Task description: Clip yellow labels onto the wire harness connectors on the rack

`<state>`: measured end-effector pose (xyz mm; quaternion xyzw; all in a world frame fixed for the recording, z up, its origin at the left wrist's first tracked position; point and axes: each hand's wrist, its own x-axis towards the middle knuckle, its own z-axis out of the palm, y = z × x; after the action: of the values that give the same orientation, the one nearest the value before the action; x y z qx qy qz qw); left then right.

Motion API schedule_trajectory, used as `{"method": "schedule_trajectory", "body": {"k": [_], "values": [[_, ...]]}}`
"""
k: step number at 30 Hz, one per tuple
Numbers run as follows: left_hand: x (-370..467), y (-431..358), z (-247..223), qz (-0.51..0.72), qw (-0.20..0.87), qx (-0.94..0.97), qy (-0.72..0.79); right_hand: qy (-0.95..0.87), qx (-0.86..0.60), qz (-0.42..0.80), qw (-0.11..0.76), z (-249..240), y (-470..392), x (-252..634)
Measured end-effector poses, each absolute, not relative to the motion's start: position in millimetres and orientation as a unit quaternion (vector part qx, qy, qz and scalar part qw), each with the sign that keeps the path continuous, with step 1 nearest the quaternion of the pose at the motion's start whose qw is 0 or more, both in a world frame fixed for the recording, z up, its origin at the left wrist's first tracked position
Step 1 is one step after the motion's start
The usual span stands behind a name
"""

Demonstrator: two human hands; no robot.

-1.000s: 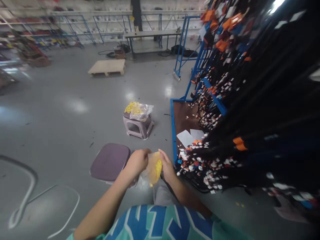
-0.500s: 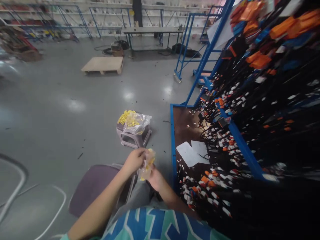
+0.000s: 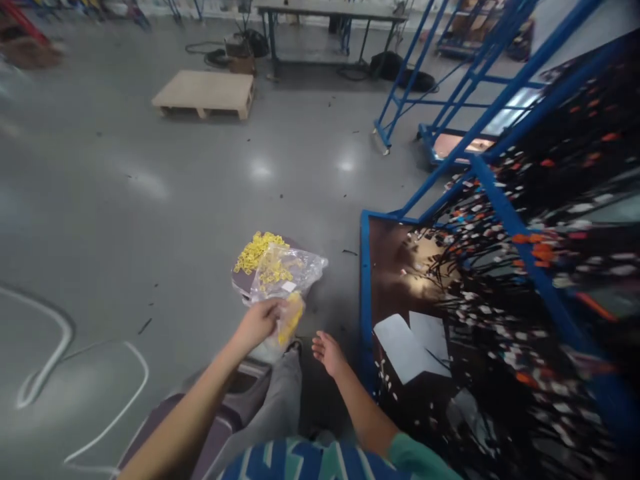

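In the head view my left hand [image 3: 259,325] grips a small clear plastic bag [image 3: 290,319] with yellow pieces inside. My right hand [image 3: 329,352] is apart from it, to the right, with its fingers loosely extended and nothing visible in them. Just beyond the hands stands a low purple-grey stool [image 3: 243,283]. On its seat lie a heap of small yellow plastic clips or rings [image 3: 257,250] and a larger clear plastic bag [image 3: 305,267] with more yellow pieces under or in it. The held bag partly overlaps the stool's near edge.
At right, a blue metal rack [image 3: 367,287] carries dense black cables with white and orange connectors [image 3: 537,250]. White papers [image 3: 405,347] lie on its brown base. A second purple stool [image 3: 165,427] is at lower left, near a white hose [image 3: 55,347]. A wooden pallet [image 3: 205,90] lies farther back.
My right hand has let go of the small bag and moved right. My left hand still holds it, now closer to the stool. The view has tilted down.
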<state>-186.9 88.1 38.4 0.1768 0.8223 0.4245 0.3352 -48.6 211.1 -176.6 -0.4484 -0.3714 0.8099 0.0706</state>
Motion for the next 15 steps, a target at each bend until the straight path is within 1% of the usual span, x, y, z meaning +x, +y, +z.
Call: {"method": "schedule_trajectory", "body": {"k": [4,8,11,15], "values": [[-272.0,79.1,14.9,0.422,0.284,0.128,0.851,-0.376,-0.488,0.785,0.071,-202.1,251.5,-113.4],[-340.9,60.9,-22.6,0.45,0.229,0.051,0.862,-0.398,-0.517,0.753,0.088,-228.2,288.2,-165.1],[-376.0,51.8,-52.3,0.473,0.196,-0.019,0.858,-0.417,-0.539,0.724,0.105,-246.2,307.4,-191.8],[-408.6,52.4,-85.7,0.457,0.176,-0.073,0.869,-0.43,-0.552,0.707,0.105,-265.3,318.2,-210.7]]}}
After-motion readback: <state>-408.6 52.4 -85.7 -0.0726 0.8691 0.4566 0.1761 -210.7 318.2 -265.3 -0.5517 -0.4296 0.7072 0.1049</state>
